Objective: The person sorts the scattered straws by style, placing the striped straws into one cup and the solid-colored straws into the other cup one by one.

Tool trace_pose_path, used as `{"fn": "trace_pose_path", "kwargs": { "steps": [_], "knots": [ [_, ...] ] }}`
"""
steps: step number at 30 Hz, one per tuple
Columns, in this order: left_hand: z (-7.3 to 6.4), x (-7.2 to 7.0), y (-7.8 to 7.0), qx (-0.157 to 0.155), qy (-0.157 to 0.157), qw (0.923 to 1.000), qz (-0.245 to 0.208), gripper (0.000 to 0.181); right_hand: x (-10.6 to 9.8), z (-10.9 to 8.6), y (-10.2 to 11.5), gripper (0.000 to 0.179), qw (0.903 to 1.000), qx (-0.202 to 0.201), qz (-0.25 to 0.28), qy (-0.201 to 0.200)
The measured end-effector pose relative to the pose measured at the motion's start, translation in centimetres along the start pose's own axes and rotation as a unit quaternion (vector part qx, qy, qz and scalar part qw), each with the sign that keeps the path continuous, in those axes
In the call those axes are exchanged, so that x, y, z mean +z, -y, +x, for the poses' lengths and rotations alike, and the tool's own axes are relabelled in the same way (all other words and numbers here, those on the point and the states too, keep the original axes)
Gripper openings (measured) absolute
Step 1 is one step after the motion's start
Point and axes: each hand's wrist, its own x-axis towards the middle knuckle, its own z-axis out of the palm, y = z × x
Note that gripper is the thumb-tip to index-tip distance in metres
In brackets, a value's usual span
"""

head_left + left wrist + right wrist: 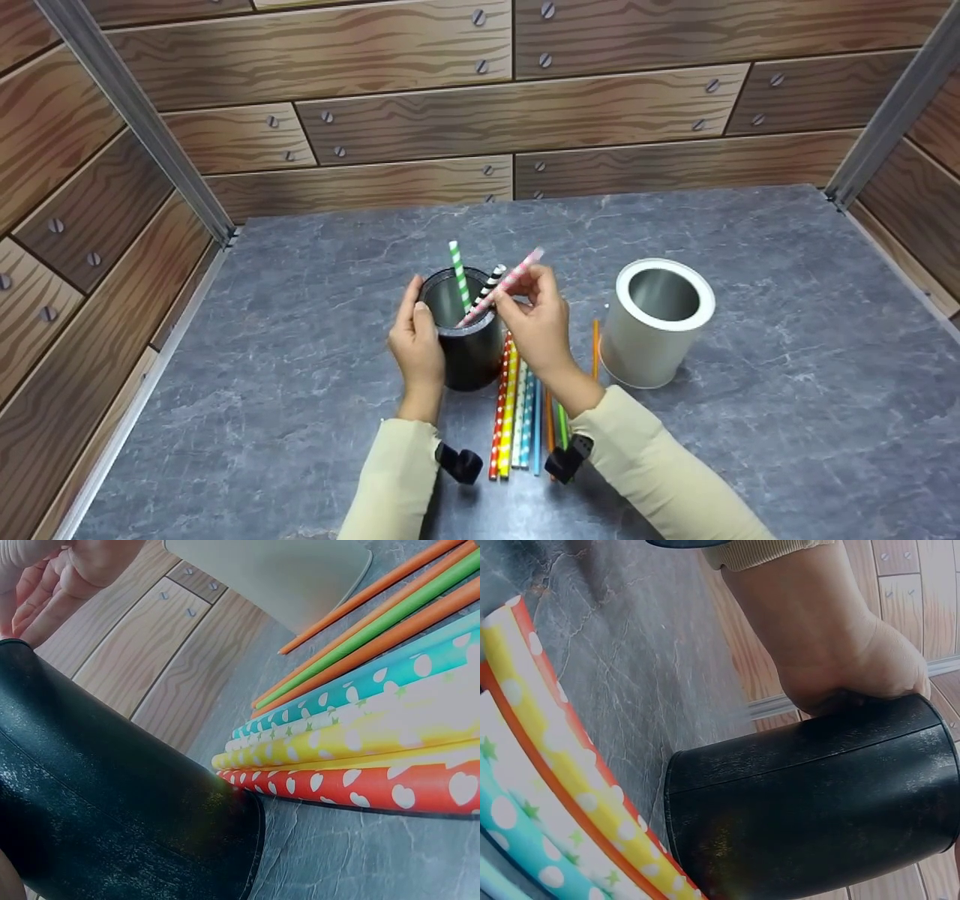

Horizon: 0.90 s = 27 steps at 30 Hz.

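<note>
My left hand (418, 351) grips the black can (471, 366) around its left side, thumb near the rim. A pink-and-white striped paper straw (523, 268) is pinched between the thumb and fingers of my right hand (538, 326). It tilts over the can's right rim, its lower end inside the mouth. A green-and-white striped straw (457, 268) and a black-and-white striped straw (493, 278) lean in the can. In the left wrist view the right hand (71, 577) is above the can's rim; the right wrist view shows the left hand (855, 671) against the can's side.
Right of the can lies a row of straws, among them a red heart-dotted straw (375, 787), a yellow dotted straw (330, 746), blue, green and orange ones. A white can (646, 349) stands farther right. Wood-patterned walls (405, 127) enclose the grey marbled table (315, 315).
</note>
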Motion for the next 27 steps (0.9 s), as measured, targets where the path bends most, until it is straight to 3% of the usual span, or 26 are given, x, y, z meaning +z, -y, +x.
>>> {"fn": "trace_pose_path", "kwargs": {
  "steps": [20,27],
  "knots": [
    [-0.2,0.0,0.0,-0.011,0.005,0.9999,0.000,0.036,-1.9,-1.0,-0.5,0.024,0.9991,0.021,0.029,-0.022],
    [-0.1,-0.1,0.0,0.002,0.004,1.0000,0.003,0.036,-2.9,-1.3,-1.1,0.023,0.9963,0.070,-0.023,-0.043]
  ]
}}
